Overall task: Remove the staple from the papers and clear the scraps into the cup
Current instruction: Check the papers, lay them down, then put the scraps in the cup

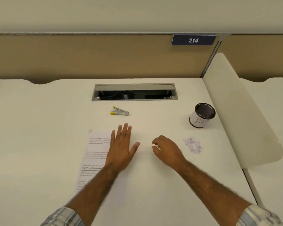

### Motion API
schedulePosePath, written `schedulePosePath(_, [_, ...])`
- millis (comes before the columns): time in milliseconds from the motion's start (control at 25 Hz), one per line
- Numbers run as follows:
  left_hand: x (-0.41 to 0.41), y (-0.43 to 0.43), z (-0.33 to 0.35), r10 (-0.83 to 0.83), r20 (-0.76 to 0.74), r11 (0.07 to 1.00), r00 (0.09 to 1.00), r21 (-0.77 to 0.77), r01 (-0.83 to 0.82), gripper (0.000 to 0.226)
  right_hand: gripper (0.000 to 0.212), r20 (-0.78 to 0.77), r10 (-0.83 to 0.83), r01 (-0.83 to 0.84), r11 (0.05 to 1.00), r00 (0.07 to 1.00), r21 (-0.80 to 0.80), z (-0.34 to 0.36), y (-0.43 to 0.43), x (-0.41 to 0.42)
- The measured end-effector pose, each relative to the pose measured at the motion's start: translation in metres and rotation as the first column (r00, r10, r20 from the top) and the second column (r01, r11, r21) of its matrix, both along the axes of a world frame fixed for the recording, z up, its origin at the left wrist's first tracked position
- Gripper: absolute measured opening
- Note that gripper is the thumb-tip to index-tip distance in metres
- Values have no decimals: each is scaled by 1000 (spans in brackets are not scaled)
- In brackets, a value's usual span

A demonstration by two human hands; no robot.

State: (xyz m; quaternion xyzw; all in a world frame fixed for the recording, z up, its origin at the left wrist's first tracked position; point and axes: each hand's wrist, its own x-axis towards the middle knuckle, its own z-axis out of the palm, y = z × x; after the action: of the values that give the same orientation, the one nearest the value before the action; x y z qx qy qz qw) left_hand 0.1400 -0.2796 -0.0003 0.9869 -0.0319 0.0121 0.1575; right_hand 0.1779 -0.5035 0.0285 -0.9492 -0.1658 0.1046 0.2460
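2 hands | L hand [121,149] flat on papers [95,154] | R hand [168,150] fingers [155,147] loose-curled, empty | cup [201,119] "B" | sign [193,40] "214"

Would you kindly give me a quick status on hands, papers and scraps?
Left hand flat on papers; right hand loosely curled, nothing seen in it. Staple remover lies untouched beyond papers. Scraps on desk, short of cup, path unobstructed.

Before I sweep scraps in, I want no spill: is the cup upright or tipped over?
Upright. The cup stands on its base on the desk, its dark mesh mouth facing up.
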Motion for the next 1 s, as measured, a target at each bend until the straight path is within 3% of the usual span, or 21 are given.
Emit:
schedulePosePath(160, [-63,116,-13,169,-38,985,985,48,-168,82,42,-83,94,-95,995,992,-9,-4,69,-9])
schedulePosePath(280, [-83,156,-27,121,-80,989,989,94,-113,83,51,-95,96,-102,993,991,-59,-3,113,-7])
schedulePosePath(440, [-87,171,-45,-5,-118,993,993,112,19,82,52,-173,-22,-10,984,985,-179,2,151,-5])
schedulePosePath(720, [-87,172,-53,-11,-72,998,997,60,16,83,63,-191,-107,31,931,976,-363,5,177,4])
schedulePosePath(920, [-88,174,-55,-22,-72,1000,997,13,23,84,55,-222,-179,93,932,959,-351,7,185,11])
schedulePosePath(1000, [-88,175,-56,-24,-72,1000,997,9,25,84,53,-233,-207,140,951,950,-277,11,190,7])
